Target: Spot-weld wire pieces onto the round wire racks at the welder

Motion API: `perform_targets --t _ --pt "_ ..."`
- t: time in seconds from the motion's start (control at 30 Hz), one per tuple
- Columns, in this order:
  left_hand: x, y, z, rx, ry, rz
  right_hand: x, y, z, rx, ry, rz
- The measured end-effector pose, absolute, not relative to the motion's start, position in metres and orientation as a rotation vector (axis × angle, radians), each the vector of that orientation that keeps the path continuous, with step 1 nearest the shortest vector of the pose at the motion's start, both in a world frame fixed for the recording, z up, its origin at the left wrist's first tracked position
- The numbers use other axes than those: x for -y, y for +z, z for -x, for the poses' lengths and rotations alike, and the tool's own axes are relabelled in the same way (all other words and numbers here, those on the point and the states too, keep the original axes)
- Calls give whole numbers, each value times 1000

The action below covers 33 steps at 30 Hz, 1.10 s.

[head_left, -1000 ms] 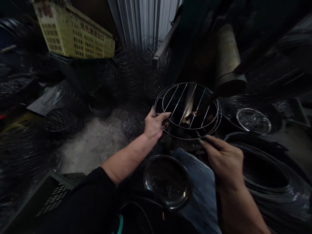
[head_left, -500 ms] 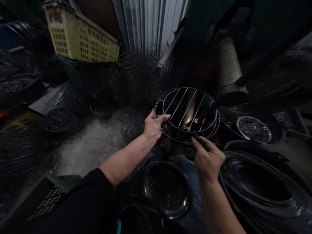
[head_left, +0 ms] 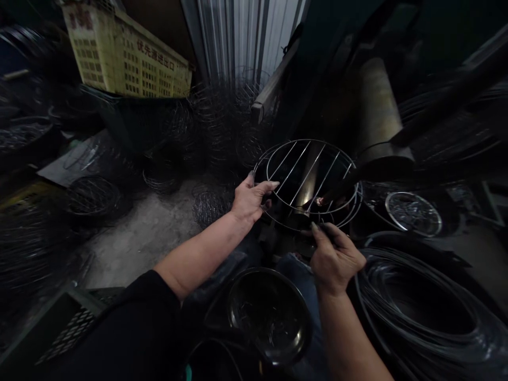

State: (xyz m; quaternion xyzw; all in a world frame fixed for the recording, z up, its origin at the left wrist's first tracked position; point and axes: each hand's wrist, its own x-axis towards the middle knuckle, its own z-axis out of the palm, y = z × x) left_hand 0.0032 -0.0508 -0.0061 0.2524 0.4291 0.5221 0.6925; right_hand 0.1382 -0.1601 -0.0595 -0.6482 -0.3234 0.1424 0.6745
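Observation:
A round wire rack (head_left: 294,175) with parallel bars and an outer ring is held over the machine's metal post (head_left: 309,182). My left hand (head_left: 250,200) grips the rack's left edge between thumb and fingers. Close to the rack's near rim, my right hand (head_left: 335,256) is pinched; a small piece seems to be between its fingertips, too dark and small to name. A dark metal arm reaches the rack's right part, where a small copper-coloured tip (head_left: 319,201) shows.
A metal bowl (head_left: 270,312) with small wire pieces sits below my hands. Coiled wire (head_left: 416,296) lies at right, near a round dish (head_left: 413,213). A yellow crate (head_left: 130,58) stands upper left. A thick cylinder (head_left: 379,106) hangs at upper right.
The view has shifted slightly. The rack's right side has moved a little to the right, its bars turned slightly. My left hand keeps its grip, and my right hand stays pinched near the rim.

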Motion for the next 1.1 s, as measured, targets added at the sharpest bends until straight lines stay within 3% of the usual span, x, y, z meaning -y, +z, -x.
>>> perform_targets --t 0.9,1.1 --pt "31 -2 -8 -1147 1057 -512 145 -42 -139 563 487 1368" --pt "16 -5 -5 -1176 1004 -556 163 -29 -140 945 261 1600"
